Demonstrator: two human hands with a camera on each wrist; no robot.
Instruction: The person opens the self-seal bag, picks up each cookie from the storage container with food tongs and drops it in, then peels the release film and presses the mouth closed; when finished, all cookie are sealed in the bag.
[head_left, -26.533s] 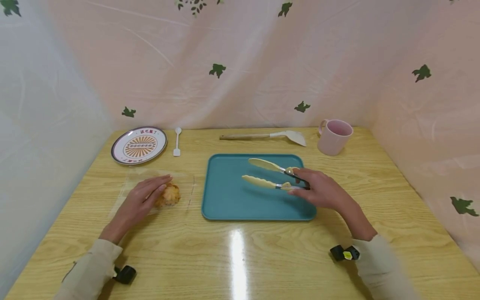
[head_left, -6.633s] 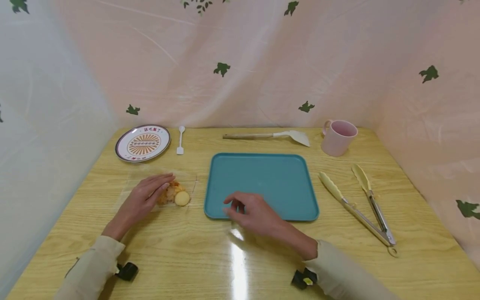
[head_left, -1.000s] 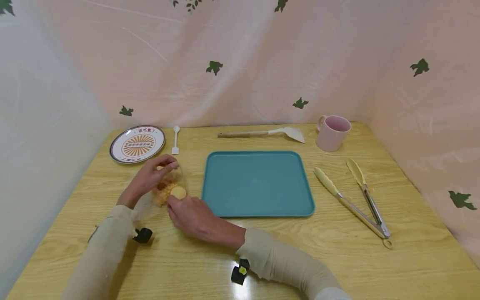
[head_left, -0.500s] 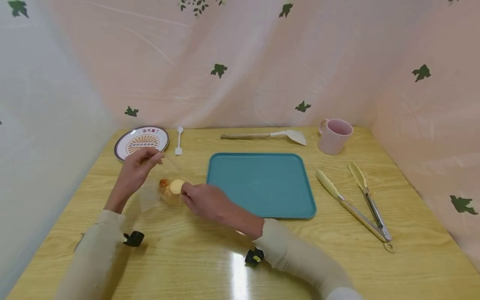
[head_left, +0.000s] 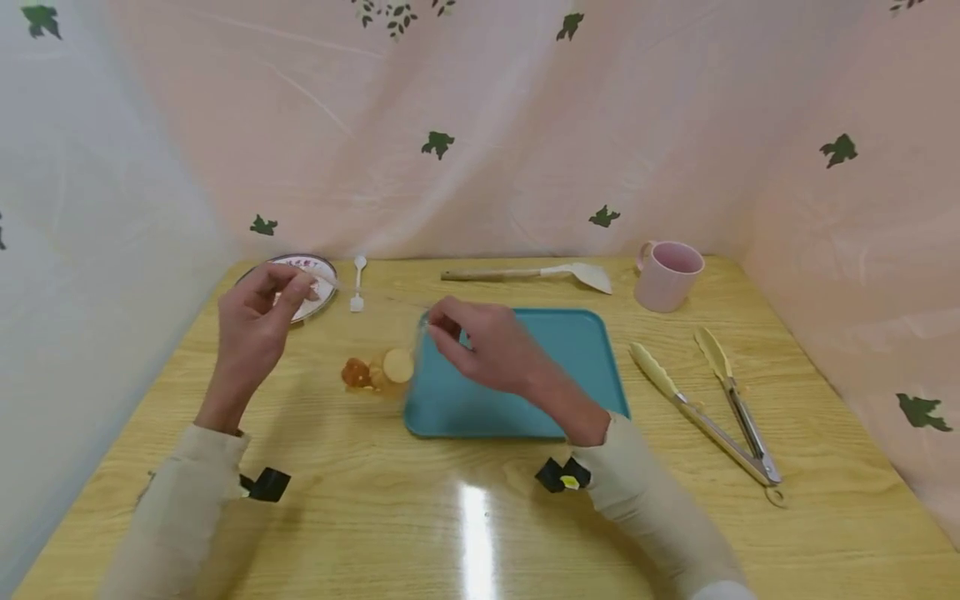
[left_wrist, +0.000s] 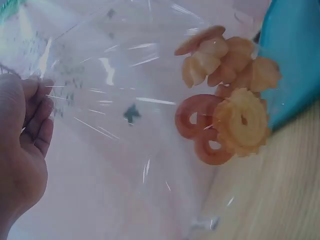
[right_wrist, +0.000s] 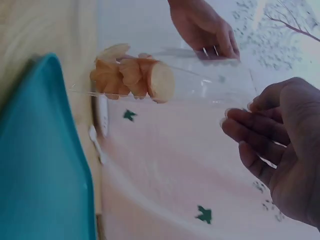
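A clear plastic bag (left_wrist: 107, 70) hangs stretched between my two hands, with several cookies (head_left: 397, 365) gathered at its bottom. My left hand (head_left: 255, 333) pinches one upper corner, in front of the plate. On the other side, my right hand (head_left: 487, 346) pinches the opposite corner, above the teal tray's left part. In the left wrist view the bag holds brown ring cookies (left_wrist: 184, 117), a scalloped round cookie (left_wrist: 255, 120) and shell-like pieces (left_wrist: 205, 60). The right wrist view shows the bag edge-on, running from the cookies up to my fingertips.
The teal tray (head_left: 585, 367) lies mid-table. Tongs (head_left: 723, 433) with cream tips rest spread to its right. Behind are a pink mug (head_left: 667, 279), a wooden-handled spatula (head_left: 525, 272), a small white spoon (head_left: 357, 283) and a patterned plate (head_left: 322, 292), partly covered by my left hand.
The tongs, earlier in my right hand, lie at the right. The bag of cookies has come up off the table, and my right hand has moved up and right, away from the cookies.
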